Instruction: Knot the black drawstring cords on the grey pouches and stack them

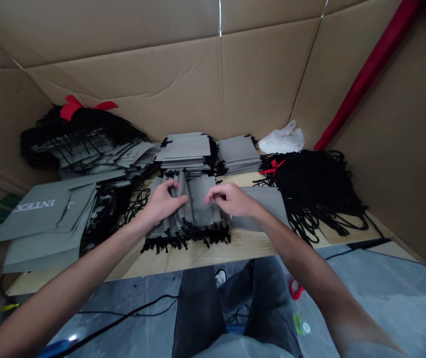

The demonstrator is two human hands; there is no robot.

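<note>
A row of grey fabric pouches [202, 201] with black cord ends along the front edge lies at the middle of the table, in front of me. My left hand [166, 200] is closed around several of them, which stand partly upright between thumb and fingers. Over the right part of the same row, my right hand [230, 198] has curled fingers with the tips close to the grey fabric. Whether anything is pinched there I cannot make out. Beneath my right wrist lies a flat grey piece [263, 201].
Two neat grey stacks [185, 147] [238, 149] stand behind the row. Larger grey bags marked INTEX [44, 209] and a black cord bundle [89, 122] lie left. Another black cord bundle [313, 181] and a white plastic bag [283, 139] sit right. Cardboard walls [183, 84] enclose the table.
</note>
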